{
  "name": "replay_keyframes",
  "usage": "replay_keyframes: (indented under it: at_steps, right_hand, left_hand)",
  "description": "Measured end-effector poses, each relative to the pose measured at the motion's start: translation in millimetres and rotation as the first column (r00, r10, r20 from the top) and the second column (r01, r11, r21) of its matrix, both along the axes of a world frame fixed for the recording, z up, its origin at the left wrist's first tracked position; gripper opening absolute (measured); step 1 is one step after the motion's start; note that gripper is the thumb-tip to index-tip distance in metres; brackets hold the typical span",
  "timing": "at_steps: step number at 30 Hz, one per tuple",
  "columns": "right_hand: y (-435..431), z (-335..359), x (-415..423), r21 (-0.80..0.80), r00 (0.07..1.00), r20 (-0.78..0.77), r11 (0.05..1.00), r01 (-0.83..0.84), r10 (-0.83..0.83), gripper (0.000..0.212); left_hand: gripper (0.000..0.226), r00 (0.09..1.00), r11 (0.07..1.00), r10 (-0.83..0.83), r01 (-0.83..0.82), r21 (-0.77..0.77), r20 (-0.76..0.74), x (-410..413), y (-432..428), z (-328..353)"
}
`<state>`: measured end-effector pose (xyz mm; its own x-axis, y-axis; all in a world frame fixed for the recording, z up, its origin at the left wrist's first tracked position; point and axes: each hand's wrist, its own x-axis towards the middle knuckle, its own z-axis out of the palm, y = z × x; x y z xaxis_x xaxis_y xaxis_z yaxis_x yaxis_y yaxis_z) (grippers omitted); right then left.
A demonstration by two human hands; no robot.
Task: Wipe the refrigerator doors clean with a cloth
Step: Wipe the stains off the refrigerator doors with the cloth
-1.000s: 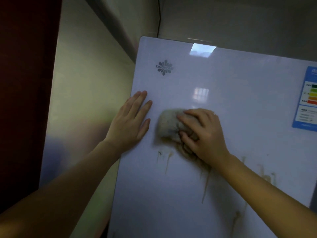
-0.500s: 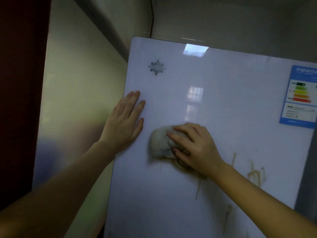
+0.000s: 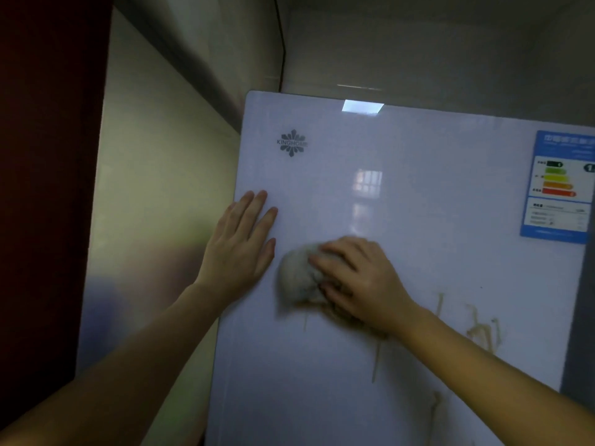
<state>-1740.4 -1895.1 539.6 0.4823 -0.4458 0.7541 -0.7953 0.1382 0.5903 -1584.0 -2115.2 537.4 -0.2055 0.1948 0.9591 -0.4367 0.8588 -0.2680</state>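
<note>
The white glossy refrigerator door [image 3: 418, 194] fills the middle and right of the view. My right hand [image 3: 357, 281] presses a crumpled grey cloth [image 3: 297, 278] against the door near its middle. My left hand [image 3: 240, 249] lies flat with fingers apart on the door's left edge, just left of the cloth. Brown drip stains [image 3: 483, 329] run down the door to the right of and below my right hand; a thin streak [image 3: 375, 362] hangs under my wrist.
A blue energy label [image 3: 558, 188] sticks at the door's upper right. A logo [image 3: 292, 143] sits at the upper left. A pale side panel [image 3: 154, 220] and a dark red surface [image 3: 48, 156] stand to the left. Wall and ceiling lie above the fridge.
My right hand with the cloth has moved down the door, off the upper part of the streaks. My left hand has stayed flat on the left edge. The view has shifted slightly.
</note>
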Motion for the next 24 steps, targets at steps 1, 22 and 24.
replay_keyframes:
  at_steps: [1,22,24]
  right_hand:
    - [0.1,-7.5,-0.5,0.056,0.999,-0.053,0.998,-0.002,0.005,0.034]
    - [-7.5,-26.5,13.1,0.011,0.999,0.041,1.000,0.018,-0.018,0.039]
    - [-7.3,-25.7,13.4,0.001,0.998,0.056,1.000,0.025,-0.025,0.037]
  left_hand:
    - [0.048,1.000,1.000,-0.001,0.001,0.003,-0.001,-0.9,0.1,-0.3]
    - [0.047,0.995,0.986,-0.077,0.086,0.140,-0.065,4.6,8.6,-30.0]
    - [0.045,0.991,0.984,-0.090,0.103,0.145,-0.094,5.4,9.2,-42.2]
